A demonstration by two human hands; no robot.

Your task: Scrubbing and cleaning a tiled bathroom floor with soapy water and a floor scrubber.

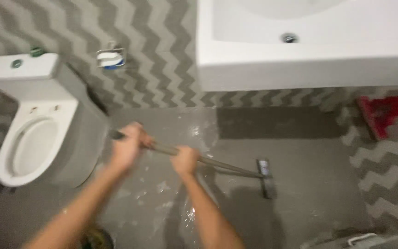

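Observation:
Both my hands grip the long grey handle [226, 167] of a floor squeegee. My left hand [127, 147] holds the upper end of the handle, near the toilet. My right hand [184, 160] holds it lower down, toward the middle. The dark squeegee head [266, 179] rests on the wet grey floor [300, 152] to the right, below the sink. The picture is blurred by motion.
A white toilet [31, 124] with its seat down stands at the left. A white sink [309, 46] juts out at the top right. A wall holder with a soap bar [110, 58] hangs on the zigzag tiles. A red object [383, 113] sits at the right.

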